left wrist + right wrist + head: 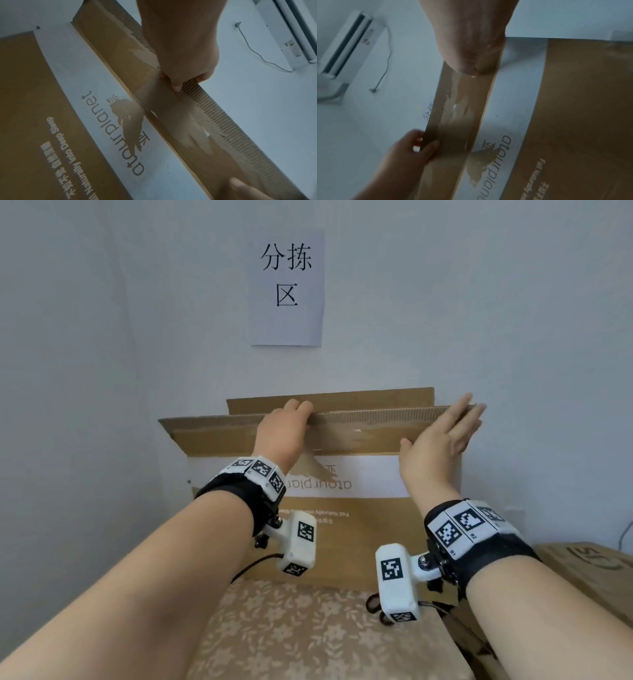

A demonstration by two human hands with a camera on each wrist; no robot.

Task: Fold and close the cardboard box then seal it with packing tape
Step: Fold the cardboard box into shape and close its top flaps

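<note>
The brown printed cardboard box (329,508) stands against the pale wall (102,337) on a floral-patterned tabletop (291,631). The left hand (282,433) grips the near flap (359,426) at its edge; the right hand (442,440) presses flat, fingers straight. Best to fold evenly along the crease — both ends together — so it doesn't twist.

This looked like a small parcel-sorting or packing corner in a plain room rather than a home kitchen or shop. A printed paper sign (287,289) reading 分拣区, "sorting area", was stuck on the bare pale wall (102,337). Below it stood a large branded cardboard box (342,529) on a surface covered with a floral-patterned cloth (308,635), and another printed carton (589,573) sat just to the right. A wall-mounted air conditioner (346,46) with a dangling power cord (385,63) showed in the wrist views.
</note>
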